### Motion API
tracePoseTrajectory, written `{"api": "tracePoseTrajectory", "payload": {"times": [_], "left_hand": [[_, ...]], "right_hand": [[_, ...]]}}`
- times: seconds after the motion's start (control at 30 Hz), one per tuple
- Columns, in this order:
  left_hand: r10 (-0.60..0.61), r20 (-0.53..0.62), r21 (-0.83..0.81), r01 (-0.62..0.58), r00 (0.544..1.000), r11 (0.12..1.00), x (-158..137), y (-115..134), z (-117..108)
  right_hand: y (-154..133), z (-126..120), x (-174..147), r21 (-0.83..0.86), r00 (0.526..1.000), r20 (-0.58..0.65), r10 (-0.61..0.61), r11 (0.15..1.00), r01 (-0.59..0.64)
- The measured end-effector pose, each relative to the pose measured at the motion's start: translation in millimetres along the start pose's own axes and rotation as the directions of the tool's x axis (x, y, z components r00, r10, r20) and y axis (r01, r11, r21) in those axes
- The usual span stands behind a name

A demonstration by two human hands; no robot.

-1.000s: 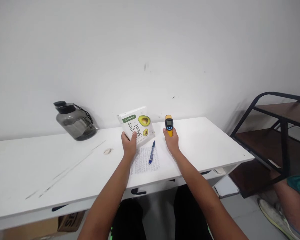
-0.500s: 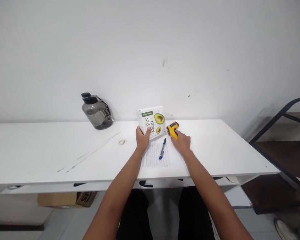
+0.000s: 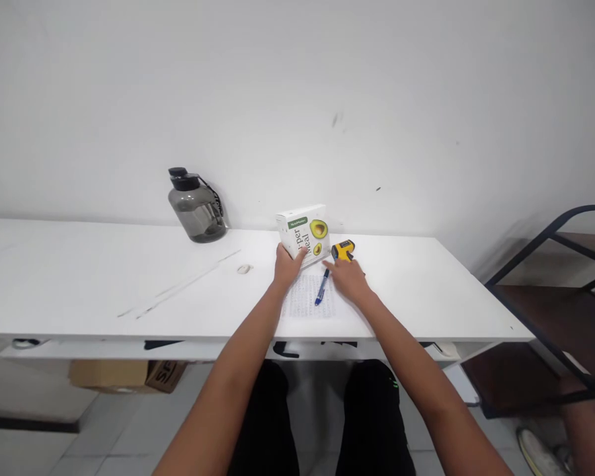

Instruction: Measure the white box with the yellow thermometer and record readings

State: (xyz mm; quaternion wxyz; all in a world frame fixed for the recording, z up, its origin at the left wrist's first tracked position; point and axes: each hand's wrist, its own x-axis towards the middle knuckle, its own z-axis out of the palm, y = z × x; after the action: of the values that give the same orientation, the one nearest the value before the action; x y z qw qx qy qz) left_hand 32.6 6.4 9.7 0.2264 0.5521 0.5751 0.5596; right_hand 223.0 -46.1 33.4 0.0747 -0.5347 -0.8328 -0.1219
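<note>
My left hand (image 3: 287,266) is closed round the lower left side of a white meal box (image 3: 301,231) with avocado pictures, thumb across its front. The box stands tilted on the table. Fingers stretched toward the box's lower right corner, my right hand (image 3: 348,276) is open above the paper. Just behind it lies a yellow and black pistol-shaped infrared thermometer (image 3: 344,248), its handle partly hidden by the hand. A blue pen (image 3: 322,288) rests on the sheet of handwritten paper (image 3: 305,303) between my forearms.
A grey water bottle (image 3: 197,210) with a black lid stands against the wall. On the white table (image 3: 104,277) lies a small pale object (image 3: 244,269). A cardboard box (image 3: 109,375) sits below, and a dark metal-framed shelf (image 3: 530,304) stands at right, near another person's shoe (image 3: 533,449).
My right hand has let go of the thermometer and moved left, its fingers now stretched toward the box. The box leans back a little more. The camera view has shifted slightly.
</note>
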Motion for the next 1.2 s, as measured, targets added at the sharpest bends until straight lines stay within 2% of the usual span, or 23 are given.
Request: {"api": "tracePoseTrajectory", "payload": {"times": [0.03,0.1,0.17,0.2,0.23,0.3,0.33,0.4,0.5,0.57,0.63,0.7,0.73,0.8,0.87,0.93,1.2], "left_hand": [[0.011,0.028,0.017,-0.011,1.0,1.0,-0.5,-0.4,0.9],[0.024,0.086,0.042,-0.028,0.996,0.999,-1.4,-0.6,2.2],[-0.003,0.13,0.053,-0.004,0.991,0.999,-1.2,-0.1,2.1],[-0.028,0.151,0.049,0.021,0.988,0.999,-0.3,0.4,1.4],[-0.058,0.178,0.033,0.053,0.982,0.998,1.3,1.0,0.0],[-0.116,0.255,-0.02,0.125,0.96,0.992,5.2,2.2,-5.0],[-0.143,0.291,-0.046,0.163,0.946,0.986,6.9,2.2,-8.6],[-0.184,0.337,-0.075,0.221,0.923,0.973,6.9,0.3,-18.3],[-0.165,0.326,-0.023,0.183,0.931,0.983,-7.3,-7.4,-35.6],[-0.096,0.317,0.102,0.067,0.944,0.993,-25.0,-12.7,-45.0],[-0.022,0.308,0.27,-0.065,0.951,0.961,-43.1,-15.3,-49.8],[0.024,0.3,0.419,-0.154,0.954,0.895,-55.6,-15.0,-49.6],[0.031,0.301,0.476,-0.179,0.953,0.861,-59.1,-14.3,-48.3],[0.028,0.324,0.553,-0.213,0.946,0.806,-61.2,-12.7,-45.0],[0.015,0.357,0.594,-0.239,0.934,0.768,-60.1,-11.9,-42.7],[0.005,0.377,0.616,-0.255,0.926,0.745,-58.9,-11.9,-41.7],[0.006,0.391,0.652,-0.282,0.92,0.704,-60.3,-14.4,-40.6]], "right_hand": [[-4.5,-1.2,-1.3,-0.018,0.99,0.056,-0.126,0.992,0.127],[-11.8,-2.9,-4.8,-0.032,0.949,0.111,-0.296,0.953,0.301],[-16.0,-5.2,-10.7,-0.012,0.923,0.085,-0.375,0.926,0.377],[-17.1,-6.8,-15.1,0.017,0.925,0.044,-0.377,0.926,0.377],[-17.6,-8.7,-20.8,0.068,0.937,-0.011,-0.349,0.935,0.349],[-18.5,-12.2,-35.9,0.253,0.967,-0.153,-0.203,0.938,0.237],[-19.2,-13.5,-45.0,0.378,0.971,-0.215,-0.108,0.907,0.185],[-21.3,-14.2,-63.9,0.616,0.961,-0.267,0.067,0.779,0.117],[-24.4,-12.1,-85.5,0.824,0.956,-0.177,0.235,0.567,0.013],[-24.6,-10.6,-90.9,0.903,0.948,-0.069,0.311,0.424,-0.073],[-23.4,-10.2,-90.3,0.956,0.948,0.027,0.316,0.269,-0.117],[-21.6,-11.2,-87.3,0.977,0.961,0.087,0.262,0.167,-0.134],[-20.8,-12.1,-86.2,0.978,0.967,0.099,0.233,0.157,-0.138],[-20.0,-14.6,-85.8,0.967,0.968,0.098,0.233,0.209,-0.148],[-20.5,-17.2,-87.1,0.944,0.951,0.08,0.298,0.282,-0.169],[-21.6,-18.9,-88.2,0.929,0.937,0.073,0.341,0.318,-0.188],[-21.5,-9.9,-86.2,0.867,0.964,0.139,0.229,0.443,-0.23]]}}
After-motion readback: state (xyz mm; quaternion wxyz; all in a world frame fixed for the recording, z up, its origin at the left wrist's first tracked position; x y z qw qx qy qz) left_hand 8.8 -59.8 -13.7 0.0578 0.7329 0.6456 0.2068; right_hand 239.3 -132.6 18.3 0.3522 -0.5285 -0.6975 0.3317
